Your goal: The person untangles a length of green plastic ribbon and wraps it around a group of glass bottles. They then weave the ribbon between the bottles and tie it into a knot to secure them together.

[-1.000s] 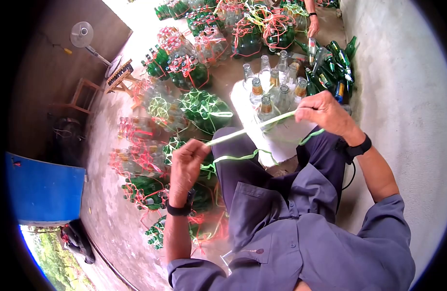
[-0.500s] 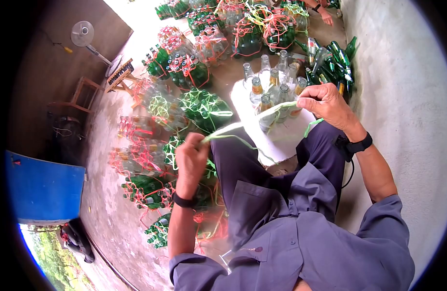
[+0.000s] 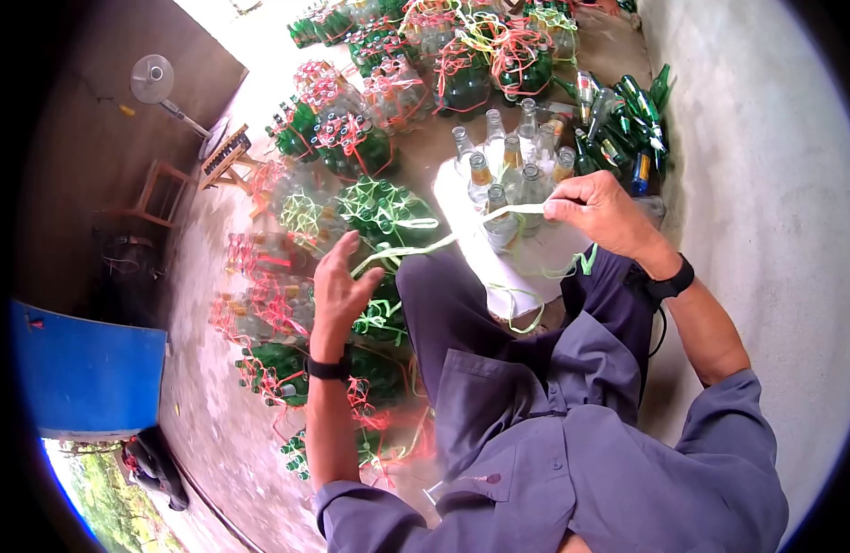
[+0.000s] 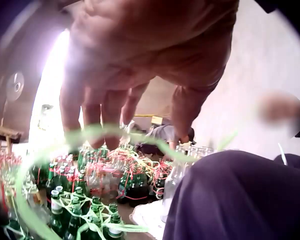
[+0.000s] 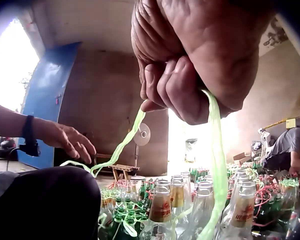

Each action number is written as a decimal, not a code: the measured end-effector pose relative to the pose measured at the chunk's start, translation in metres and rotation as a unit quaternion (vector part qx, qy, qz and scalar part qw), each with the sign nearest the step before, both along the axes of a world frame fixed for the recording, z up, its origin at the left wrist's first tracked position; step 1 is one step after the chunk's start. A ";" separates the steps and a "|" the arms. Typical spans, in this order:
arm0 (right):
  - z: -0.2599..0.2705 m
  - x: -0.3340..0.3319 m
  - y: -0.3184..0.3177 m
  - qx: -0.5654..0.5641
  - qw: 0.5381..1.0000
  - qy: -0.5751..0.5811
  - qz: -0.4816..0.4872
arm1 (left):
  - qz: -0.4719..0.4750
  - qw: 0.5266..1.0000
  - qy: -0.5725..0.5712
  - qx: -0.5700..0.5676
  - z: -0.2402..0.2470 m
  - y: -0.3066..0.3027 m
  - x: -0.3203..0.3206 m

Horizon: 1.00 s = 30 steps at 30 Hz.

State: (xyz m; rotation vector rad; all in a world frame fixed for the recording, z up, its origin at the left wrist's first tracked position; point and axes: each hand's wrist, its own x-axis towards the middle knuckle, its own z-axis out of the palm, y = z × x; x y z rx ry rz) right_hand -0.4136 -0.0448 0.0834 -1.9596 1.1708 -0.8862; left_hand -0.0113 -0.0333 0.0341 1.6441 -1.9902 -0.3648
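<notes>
**Green string pinched by the right hand, with the left hand spread**

Head view: the right hand, its fingers curled, pinches the string between thumb and forefinger, just above the clear bottles. From this grip the string runs slackly across the left knee toward the left hand, which is wide, the thumb standing apart from the fingers. The string reaches close to the left thumb; whether the two touch cannot be told. A further length dangles by the right knee and loops at the near edge of the white surface. On this surface, in front of the knees, the clear bottles stand upright in a close group, several with labels round the neck.

Wrist views: in the left, a blurred arc of string passes below the extended fingers; in the right, string leaves the curled fingers on two sides, one length hanging before the clear bottles.

Surroundings: bundles of green and clear bottles, tied with red and green string, cover the floor on the left and beyond. Loose green bottles lie heaped against the pale wall. A fan, a wooden bench and a blue panel stand at far left. The right-wrist view includes a second person, bent low among bottles.
</notes>
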 end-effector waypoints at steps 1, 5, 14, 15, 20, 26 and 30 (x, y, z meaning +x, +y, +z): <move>0.002 0.006 0.003 0.016 1.000 0.012 0.004 | -0.036 0.999 0.016 -0.012 0.010 0.008 -0.016; -0.001 0.038 0.018 -0.008 0.998 0.001 0.055 | -0.212 0.969 0.128 0.004 0.054 0.037 -0.089; 0.007 0.049 0.003 -0.050 0.990 0.012 0.131 | -0.138 0.941 0.269 0.154 0.055 0.026 -0.102; 0.006 0.043 -0.003 -0.052 0.990 0.009 0.132 | -0.119 0.936 0.302 0.138 0.055 0.024 -0.092; 0.012 0.025 -0.027 0.004 0.993 -0.053 0.106 | 0.014 0.925 0.373 0.073 0.080 0.029 -0.035; -0.008 0.031 -0.055 0.052 0.993 -0.073 0.078 | 0.106 0.895 0.429 -0.058 0.080 0.042 0.028; -0.009 0.046 -0.062 -0.094 0.988 0.006 0.122 | 0.092 0.847 0.508 -0.124 0.086 0.051 0.064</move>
